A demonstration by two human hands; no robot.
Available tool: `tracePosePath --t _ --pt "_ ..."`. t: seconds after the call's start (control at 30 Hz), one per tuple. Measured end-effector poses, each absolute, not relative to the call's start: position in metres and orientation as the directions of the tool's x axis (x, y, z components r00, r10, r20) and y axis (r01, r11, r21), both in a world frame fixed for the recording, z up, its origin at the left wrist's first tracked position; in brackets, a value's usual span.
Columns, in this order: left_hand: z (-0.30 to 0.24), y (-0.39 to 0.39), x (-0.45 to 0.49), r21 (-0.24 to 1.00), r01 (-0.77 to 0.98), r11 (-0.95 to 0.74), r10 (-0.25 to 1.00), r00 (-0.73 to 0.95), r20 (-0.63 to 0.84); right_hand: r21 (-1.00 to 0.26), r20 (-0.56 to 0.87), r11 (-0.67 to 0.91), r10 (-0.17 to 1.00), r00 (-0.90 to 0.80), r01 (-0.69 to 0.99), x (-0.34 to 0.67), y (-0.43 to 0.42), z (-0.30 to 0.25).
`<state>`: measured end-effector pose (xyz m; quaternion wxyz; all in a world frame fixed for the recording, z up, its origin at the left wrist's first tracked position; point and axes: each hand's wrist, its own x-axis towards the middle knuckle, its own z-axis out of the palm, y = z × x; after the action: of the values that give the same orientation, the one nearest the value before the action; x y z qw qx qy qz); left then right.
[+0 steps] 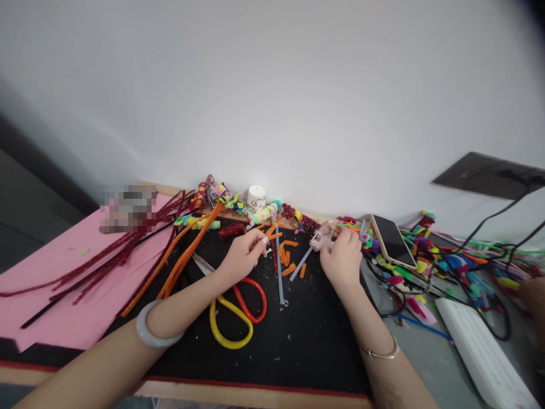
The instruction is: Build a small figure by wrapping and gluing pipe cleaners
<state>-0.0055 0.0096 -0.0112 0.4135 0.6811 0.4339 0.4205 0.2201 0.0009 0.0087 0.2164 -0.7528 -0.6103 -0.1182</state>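
My left hand (246, 253) is closed in a pinch on a short piece of orange pipe cleaner (275, 235). My right hand (343, 257) is closed around a pale pink, partly clear glue gun (322, 237), its grip hidden by my fingers. Between the hands, several cut orange pipe cleaner pieces (288, 254) lie on the black mat (298, 346). Two translucent glue sticks (279, 272) are there too, one reaching toward the glue gun. Below my left wrist rest open scissors (232, 326) with one red and one yellow handle. Long orange pipe cleaners (191, 250) lie left of that hand.
Dark red pipe cleaners (123, 250) spread over a pink sheet (38, 284) at left. A white round container (256, 197) and colourful pipe cleaner figures stand along the wall. At right are a phone (394, 241), tangled cables, a white power strip (481, 346) and part of another hand.
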Motion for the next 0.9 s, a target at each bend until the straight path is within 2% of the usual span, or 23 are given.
tracePosePath --t 0.1,0.17,0.27,0.47,0.9 --pt "-0.011 0.009 -0.005 0.912 0.262 -0.316 0.918 0.326 0.225 -0.267 0.575 0.183 0.818 0.004 0.946 0.217 -0.001 0.011" --pt "-0.010 0.009 -0.005 0.898 0.287 -0.334 0.909 0.351 0.225 -0.282 0.605 0.387 0.782 -0.151 0.878 0.211 -0.004 0.009" --pt "-0.008 0.008 -0.005 0.876 0.323 -0.358 0.889 0.405 0.214 -0.288 0.573 0.554 0.753 -0.323 0.781 0.199 -0.010 0.004" --pt "-0.004 0.006 -0.003 0.848 0.330 -0.415 0.834 0.511 0.209 -0.280 0.565 0.618 0.725 -0.394 0.735 0.189 -0.013 -0.007" --pt "-0.005 0.006 -0.003 0.853 0.325 -0.409 0.818 0.545 0.184 -0.313 0.604 0.634 0.708 -0.366 0.707 0.190 -0.012 -0.011"
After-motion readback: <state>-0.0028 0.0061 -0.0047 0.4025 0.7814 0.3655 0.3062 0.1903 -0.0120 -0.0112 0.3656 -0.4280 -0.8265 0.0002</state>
